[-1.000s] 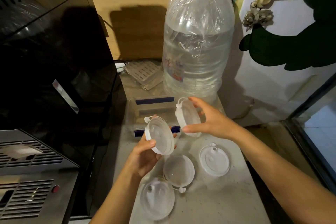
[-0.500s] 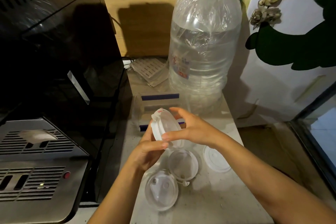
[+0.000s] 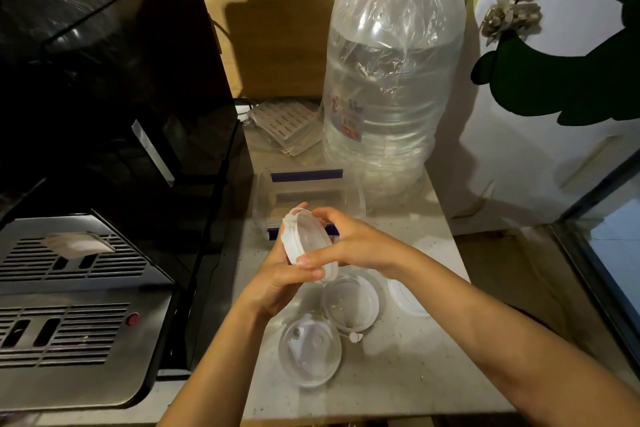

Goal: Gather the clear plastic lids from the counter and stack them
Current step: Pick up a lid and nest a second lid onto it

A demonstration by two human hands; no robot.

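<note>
Two clear plastic lids (image 3: pixel 306 241) are pressed together, tilted on edge, above the counter. My left hand (image 3: pixel 277 279) grips them from below and behind. My right hand (image 3: pixel 349 241) clamps them from the right, thumb on the lower rim. Three more clear lids lie flat on the counter below: one (image 3: pixel 310 352) nearest me, one (image 3: pixel 351 302) just behind it, and one (image 3: pixel 407 298) partly hidden under my right wrist.
A large water bottle (image 3: pixel 391 87) wrapped in plastic stands at the back of the grey counter (image 3: pixel 415 378). A clear box (image 3: pixel 304 187) with blue strips sits just behind my hands. A black appliance (image 3: pixel 114 135) and a steel machine (image 3: pixel 69 315) fill the left.
The two lids were held apart, one in each hand; my hands have come together and the lids now sit one against the other in both hands.
</note>
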